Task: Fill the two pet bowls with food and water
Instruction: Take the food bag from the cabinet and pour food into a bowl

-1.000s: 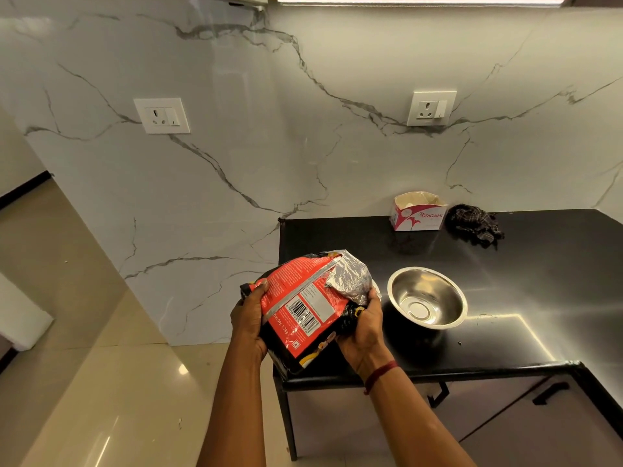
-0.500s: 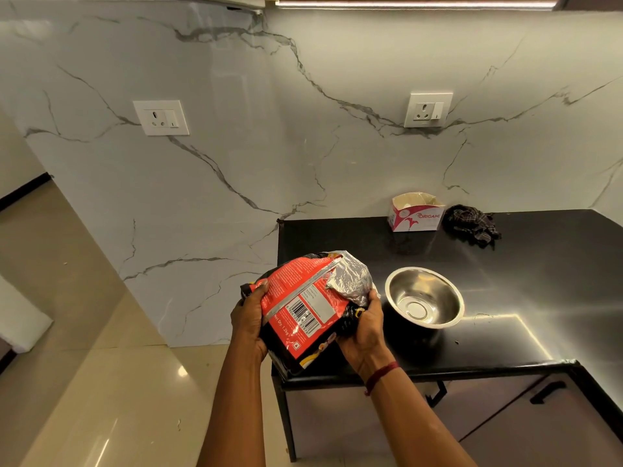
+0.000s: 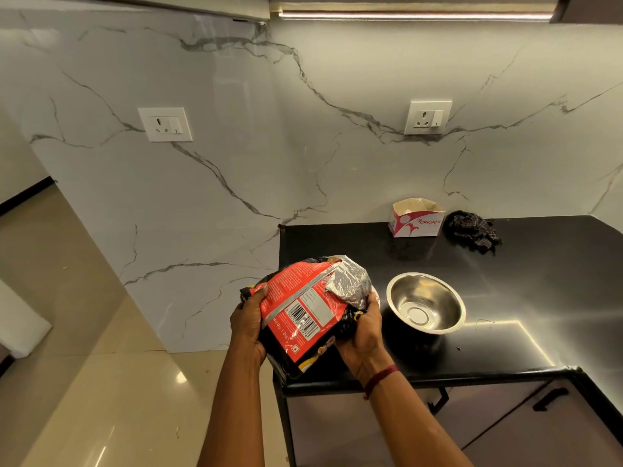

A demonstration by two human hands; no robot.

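A red and black pet food bag [image 3: 300, 311] with a barcode label and a silvery folded top is held over the front left corner of the black counter [image 3: 526, 291]. My left hand [image 3: 247, 323] grips its left side. My right hand [image 3: 362, 326] grips its right side just under the crumpled foil top. An empty steel bowl [image 3: 425, 302] stands on the counter just right of the bag. Behind the bag a sliver of pale rim shows; I cannot tell what it is.
A small open cardboard box [image 3: 415, 219] and a dark crumpled cloth [image 3: 472, 229] sit at the back of the counter by the marble wall. Two wall sockets [image 3: 427, 117] are above. Cabinet doors with black handles [image 3: 549, 397] lie below the counter; tiled floor is to the left.
The bag and both hands stay almost where they were. Only the view shifts slightly.
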